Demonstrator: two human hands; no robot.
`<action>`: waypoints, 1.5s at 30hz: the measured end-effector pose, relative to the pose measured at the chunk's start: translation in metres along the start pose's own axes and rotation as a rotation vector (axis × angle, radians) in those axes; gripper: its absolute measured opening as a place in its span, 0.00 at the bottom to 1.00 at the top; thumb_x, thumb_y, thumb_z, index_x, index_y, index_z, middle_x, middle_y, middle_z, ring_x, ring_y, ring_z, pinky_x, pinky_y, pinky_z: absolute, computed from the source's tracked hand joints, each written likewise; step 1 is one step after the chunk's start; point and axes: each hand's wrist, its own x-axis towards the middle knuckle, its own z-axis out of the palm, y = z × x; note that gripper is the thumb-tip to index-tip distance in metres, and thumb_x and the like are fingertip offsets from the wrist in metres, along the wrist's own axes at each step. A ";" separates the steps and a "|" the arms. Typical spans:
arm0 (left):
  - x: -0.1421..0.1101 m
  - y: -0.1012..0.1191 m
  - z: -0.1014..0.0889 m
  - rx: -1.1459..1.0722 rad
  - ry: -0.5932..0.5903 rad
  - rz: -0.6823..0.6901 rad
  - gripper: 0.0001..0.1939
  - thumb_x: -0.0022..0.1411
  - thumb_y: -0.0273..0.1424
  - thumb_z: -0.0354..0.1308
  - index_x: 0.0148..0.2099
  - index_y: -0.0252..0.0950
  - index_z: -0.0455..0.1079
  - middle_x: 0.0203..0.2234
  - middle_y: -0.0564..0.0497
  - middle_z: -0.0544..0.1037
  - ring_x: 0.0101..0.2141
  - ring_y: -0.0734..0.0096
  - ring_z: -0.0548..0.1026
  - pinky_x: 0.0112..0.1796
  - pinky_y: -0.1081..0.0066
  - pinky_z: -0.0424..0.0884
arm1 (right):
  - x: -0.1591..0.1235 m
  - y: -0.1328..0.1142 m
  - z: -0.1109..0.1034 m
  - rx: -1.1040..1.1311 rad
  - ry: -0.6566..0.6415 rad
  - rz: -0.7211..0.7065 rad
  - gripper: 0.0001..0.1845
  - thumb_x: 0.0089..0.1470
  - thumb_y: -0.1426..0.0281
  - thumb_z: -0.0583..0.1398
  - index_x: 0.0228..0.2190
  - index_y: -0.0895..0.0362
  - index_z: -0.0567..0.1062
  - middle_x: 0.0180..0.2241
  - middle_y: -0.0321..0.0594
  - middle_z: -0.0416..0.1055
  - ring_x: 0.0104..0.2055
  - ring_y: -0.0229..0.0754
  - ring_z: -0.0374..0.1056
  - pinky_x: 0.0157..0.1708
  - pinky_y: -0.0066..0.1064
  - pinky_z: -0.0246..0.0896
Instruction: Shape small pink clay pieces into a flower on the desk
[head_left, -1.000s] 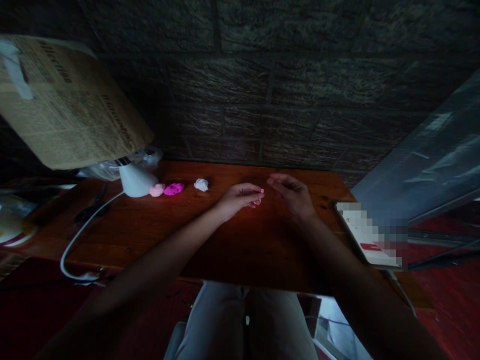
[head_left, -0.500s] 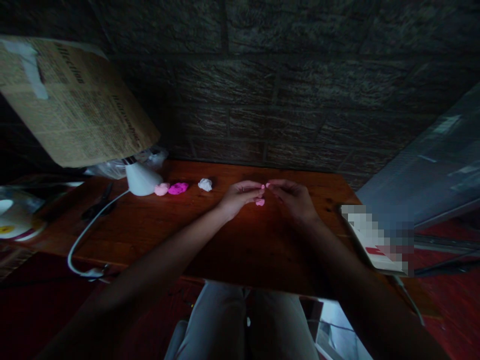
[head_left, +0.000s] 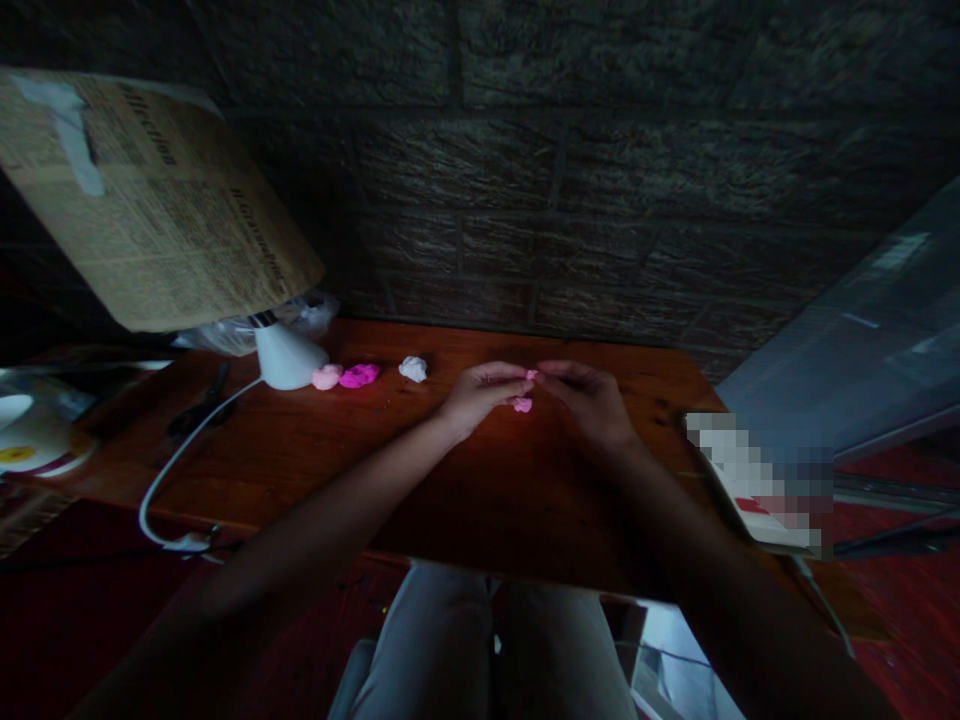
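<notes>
Over the wooden desk (head_left: 450, 480), my left hand (head_left: 480, 398) and my right hand (head_left: 589, 398) meet fingertip to fingertip. Both are closed in a pinch on a small piece of pink modelling clay (head_left: 532, 375). Just below the left fingertips is a second pink clay lump (head_left: 522, 405); whether it touches the hand I cannot tell. Away to the left lie a white clay lump (head_left: 413, 369), a magenta clay lump (head_left: 360, 375) and a pale pink clay lump (head_left: 327, 377), the last two side by side.
A lamp with a newsprint shade (head_left: 172, 220) and white base (head_left: 285, 358) stands at the left, its white cable (head_left: 154, 500) hanging over the desk edge. Dark scissors (head_left: 199, 410) lie near it. A pixelated book-like object (head_left: 750, 490) is at the right edge; a stone wall rises behind.
My fingertips have come together: the right hand's pink bit was slightly apart from the left's, and now the two meet. The view has shifted a little.
</notes>
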 end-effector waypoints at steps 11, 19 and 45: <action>-0.001 0.002 0.003 -0.012 -0.008 0.008 0.17 0.45 0.28 0.74 0.39 0.30 0.77 0.30 0.49 0.82 0.29 0.73 0.79 0.37 0.69 0.76 | 0.001 0.002 -0.002 -0.059 -0.098 -0.013 0.13 0.46 0.61 0.67 0.33 0.54 0.83 0.30 0.36 0.78 0.29 0.37 0.69 0.30 0.31 0.64; 0.000 0.001 0.001 -0.055 -0.002 -0.027 0.17 0.47 0.27 0.73 0.41 0.32 0.77 0.32 0.49 0.82 0.29 0.74 0.79 0.38 0.69 0.76 | 0.000 -0.004 0.000 -0.017 -0.014 0.062 0.17 0.44 0.60 0.69 0.36 0.55 0.82 0.31 0.38 0.78 0.26 0.35 0.65 0.26 0.30 0.61; 0.001 -0.001 0.002 -0.121 -0.022 -0.025 0.14 0.47 0.24 0.73 0.38 0.29 0.76 0.32 0.48 0.81 0.32 0.71 0.81 0.46 0.62 0.76 | -0.002 -0.010 0.001 0.077 0.007 0.116 0.18 0.36 0.58 0.72 0.30 0.55 0.82 0.28 0.39 0.78 0.30 0.39 0.70 0.31 0.32 0.65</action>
